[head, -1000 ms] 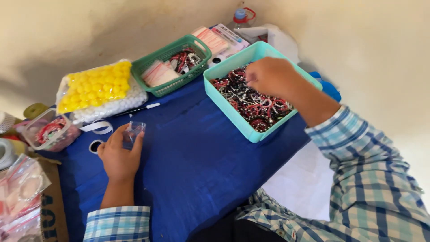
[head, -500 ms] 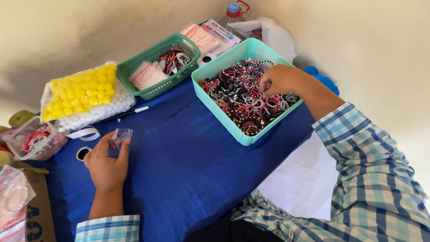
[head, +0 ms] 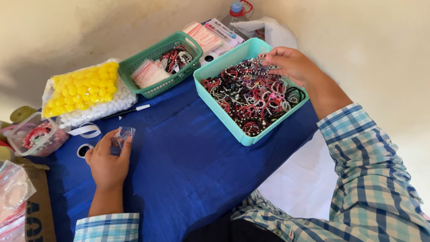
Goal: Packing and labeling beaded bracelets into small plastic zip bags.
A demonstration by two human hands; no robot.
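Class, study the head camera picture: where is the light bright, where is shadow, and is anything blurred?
Head view: the wall at right is brightly lit; the upper-left wall lies in soft shadow; the left hand and right hand look sharp, as do the beads in the turquoise basket.

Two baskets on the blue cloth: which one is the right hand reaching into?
The light turquoise basket, heaped with beaded bracelets; the right hand is at its far rim. The darker green basket beside it holds small packets and is untouched.
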